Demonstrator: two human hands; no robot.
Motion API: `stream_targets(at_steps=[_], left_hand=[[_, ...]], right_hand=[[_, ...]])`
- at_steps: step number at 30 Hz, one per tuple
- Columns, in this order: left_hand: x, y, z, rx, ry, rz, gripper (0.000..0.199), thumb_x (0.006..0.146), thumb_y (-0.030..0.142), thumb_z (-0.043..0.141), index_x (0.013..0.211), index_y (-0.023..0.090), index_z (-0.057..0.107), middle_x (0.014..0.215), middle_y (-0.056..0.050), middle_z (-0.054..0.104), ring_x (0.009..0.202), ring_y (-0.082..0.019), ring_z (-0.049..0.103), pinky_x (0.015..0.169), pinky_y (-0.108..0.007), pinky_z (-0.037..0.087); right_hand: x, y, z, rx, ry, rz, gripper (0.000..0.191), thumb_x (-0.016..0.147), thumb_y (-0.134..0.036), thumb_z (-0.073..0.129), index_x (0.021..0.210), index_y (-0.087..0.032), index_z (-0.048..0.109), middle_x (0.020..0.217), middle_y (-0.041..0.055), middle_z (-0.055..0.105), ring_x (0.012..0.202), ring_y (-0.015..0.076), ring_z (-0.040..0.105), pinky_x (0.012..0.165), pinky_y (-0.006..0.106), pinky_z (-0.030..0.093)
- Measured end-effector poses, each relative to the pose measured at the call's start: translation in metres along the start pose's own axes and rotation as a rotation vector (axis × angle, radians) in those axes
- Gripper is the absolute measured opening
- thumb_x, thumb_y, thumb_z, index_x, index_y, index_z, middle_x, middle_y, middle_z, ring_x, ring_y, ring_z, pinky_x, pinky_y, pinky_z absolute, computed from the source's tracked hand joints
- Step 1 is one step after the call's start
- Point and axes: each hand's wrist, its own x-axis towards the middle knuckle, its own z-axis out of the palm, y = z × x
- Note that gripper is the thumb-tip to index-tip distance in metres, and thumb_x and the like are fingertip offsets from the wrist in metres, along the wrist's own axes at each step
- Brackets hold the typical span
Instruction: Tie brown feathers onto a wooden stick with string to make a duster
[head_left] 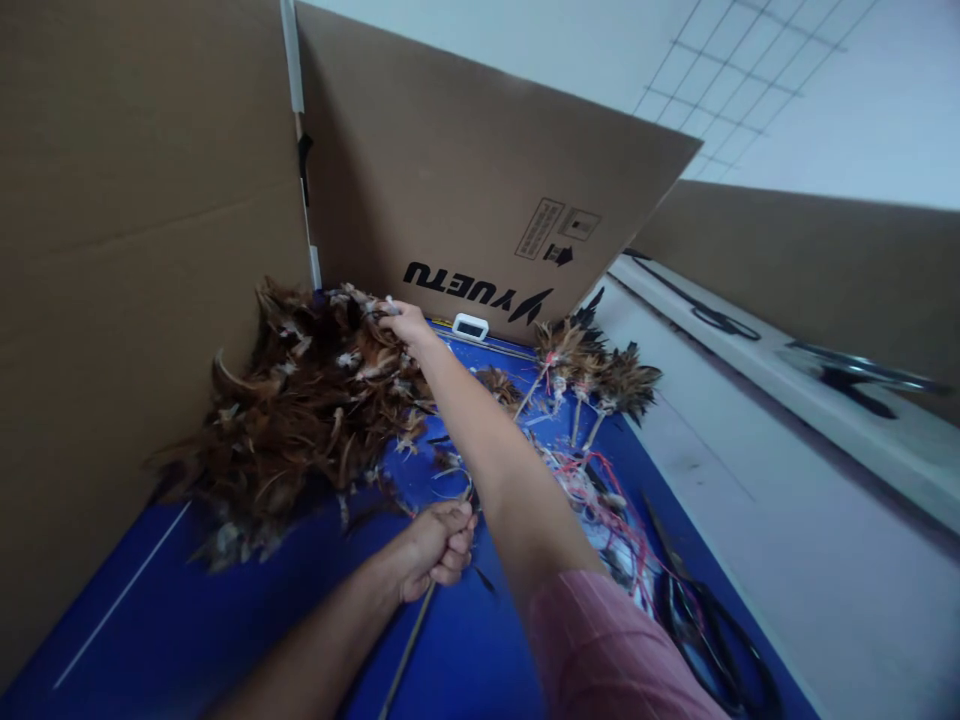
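My left hand [439, 550] is closed in a fist around a thin stick [409, 650], which slants down toward the bottom edge. A few dark feather bits show at the stick's upper end, just above the fist. My right arm crosses over to the far side of the big heap of brown feathers [315, 400]. There my right hand [405, 325] has its fingers pinched at the heap's top edge, on feathers with pale quill ends; exactly how many is hidden.
Feather-tipped sticks [589, 385] lie at the far right of the blue surface [225, 610]. Nearer are tangled pink and white strings [615, 520] and large black-handled scissors [712, 640]. A small white digital device [470, 327] stands before the cardboard wall [465, 170]; more cardboard encloses the left.
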Motion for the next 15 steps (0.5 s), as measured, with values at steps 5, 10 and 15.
stream_targets(at_steps=[5, 10, 15], left_hand=[[-0.002, 0.0, 0.001, 0.024, -0.002, 0.015, 0.027, 0.079, 0.04, 0.057, 0.073, 0.019, 0.04, 0.048, 0.01, 0.027, 0.036, -0.002, 0.014, 0.036, -0.016, 0.003], [-0.001, 0.0, -0.001, 0.034, 0.0, 0.01, 0.029, 0.078, 0.041, 0.058, 0.073, 0.019, 0.04, 0.049, 0.01, 0.027, 0.036, -0.002, 0.014, 0.036, -0.016, 0.003], [-0.002, 0.001, 0.0, 0.024, -0.008, 0.017, 0.03, 0.078, 0.042, 0.058, 0.072, 0.019, 0.039, 0.049, 0.01, 0.028, 0.036, -0.002, 0.014, 0.036, -0.017, 0.003]], right_hand=[[-0.019, 0.012, -0.039, 0.051, -0.001, 0.002, 0.046, 0.072, -0.011, 0.053, 0.118, -0.014, 0.054, 0.082, -0.0009, 0.067, 0.063, 0.0092, 0.059, 0.069, 0.024, 0.049], [-0.026, 0.034, -0.061, -0.067, 0.008, 0.046, 0.039, 0.065, -0.005, 0.054, 0.103, -0.012, 0.061, 0.08, 0.0012, 0.066, 0.064, 0.0119, 0.058, 0.069, 0.027, 0.049], [-0.023, 0.039, -0.078, -0.263, 0.123, 0.044, 0.047, 0.058, 0.0, 0.053, 0.104, -0.008, 0.062, 0.096, 0.0097, 0.065, 0.085, 0.0215, 0.06, 0.084, 0.038, 0.046]])
